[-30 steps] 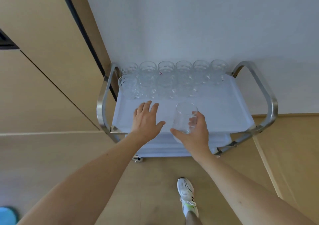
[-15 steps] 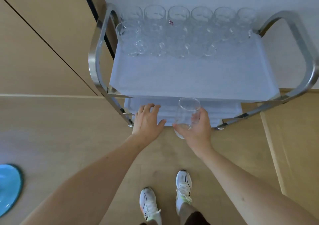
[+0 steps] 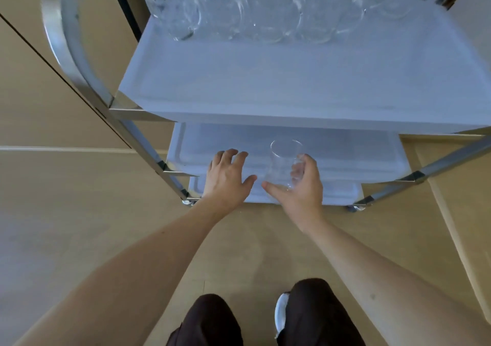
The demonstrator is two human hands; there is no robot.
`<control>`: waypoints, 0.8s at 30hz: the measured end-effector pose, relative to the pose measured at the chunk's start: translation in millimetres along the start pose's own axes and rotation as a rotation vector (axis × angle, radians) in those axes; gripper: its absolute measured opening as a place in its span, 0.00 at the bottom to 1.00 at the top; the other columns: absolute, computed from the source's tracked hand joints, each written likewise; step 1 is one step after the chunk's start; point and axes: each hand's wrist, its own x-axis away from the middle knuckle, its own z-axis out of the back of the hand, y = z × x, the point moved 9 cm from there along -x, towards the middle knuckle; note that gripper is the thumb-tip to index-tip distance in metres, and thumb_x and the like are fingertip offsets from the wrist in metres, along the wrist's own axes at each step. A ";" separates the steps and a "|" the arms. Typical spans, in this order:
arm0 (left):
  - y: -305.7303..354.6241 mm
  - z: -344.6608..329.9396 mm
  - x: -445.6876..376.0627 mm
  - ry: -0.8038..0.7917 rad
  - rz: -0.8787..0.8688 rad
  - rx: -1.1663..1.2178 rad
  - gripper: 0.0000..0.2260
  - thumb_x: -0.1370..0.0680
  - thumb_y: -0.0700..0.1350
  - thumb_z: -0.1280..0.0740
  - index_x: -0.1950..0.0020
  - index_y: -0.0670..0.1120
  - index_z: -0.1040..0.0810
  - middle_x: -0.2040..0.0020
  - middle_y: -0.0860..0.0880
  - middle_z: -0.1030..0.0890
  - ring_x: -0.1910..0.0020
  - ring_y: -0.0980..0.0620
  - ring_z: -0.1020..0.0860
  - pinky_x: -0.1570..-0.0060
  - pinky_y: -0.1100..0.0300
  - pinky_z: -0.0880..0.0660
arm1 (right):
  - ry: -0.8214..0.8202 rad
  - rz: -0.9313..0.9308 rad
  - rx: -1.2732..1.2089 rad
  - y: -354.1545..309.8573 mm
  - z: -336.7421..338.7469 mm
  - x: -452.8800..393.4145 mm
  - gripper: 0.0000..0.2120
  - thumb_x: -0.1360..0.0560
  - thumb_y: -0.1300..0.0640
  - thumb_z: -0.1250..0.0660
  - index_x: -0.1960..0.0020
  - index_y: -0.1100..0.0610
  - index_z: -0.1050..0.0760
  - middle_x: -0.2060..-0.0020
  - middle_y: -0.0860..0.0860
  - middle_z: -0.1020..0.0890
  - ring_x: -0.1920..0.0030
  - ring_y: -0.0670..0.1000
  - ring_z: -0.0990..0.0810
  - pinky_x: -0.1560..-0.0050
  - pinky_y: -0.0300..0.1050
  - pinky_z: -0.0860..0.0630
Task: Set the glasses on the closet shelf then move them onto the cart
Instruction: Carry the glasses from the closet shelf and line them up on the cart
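Now that the head camera has dropped well below where it looked a second ago, the cart's (image 3: 87, 74) top tray (image 3: 292, 80) fills the upper frame and both hands sit in front of the lower shelves rather than over the top. That suggests the person has crouched to place this glass lower down, since the top already carries a full back row.

In the head view, the right hand (image 3: 297, 189) holds a clear glass (image 3: 283, 163) upright, its fingers (image 3: 299, 169) curled round the far side and the thumb across the near side. The glass hangs in front of the middle shelf (image 3: 345, 149); whether its base touches anything I cannot tell. The left hand (image 3: 225, 175) is relaxed and holds nothing, its fingers spread towards the same shelf, just beside the glass.

The top tray holds a row of glasses (image 3: 252, 8) along its far edge, its near half bare. The middle shelf and the bottom shelf (image 3: 340, 194) show nothing on them where visible.
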 end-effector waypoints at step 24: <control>-42.4 -57.5 -116.2 0.206 -0.123 -0.095 0.23 0.20 0.57 0.35 0.28 0.49 0.26 0.28 0.45 0.27 0.27 0.41 0.36 0.29 0.47 0.39 | 0.207 0.315 -0.054 33.9 -45.1 -95.6 0.44 0.40 0.48 0.15 0.31 0.51 0.34 0.41 0.51 0.25 0.42 0.49 0.24 0.40 0.42 0.25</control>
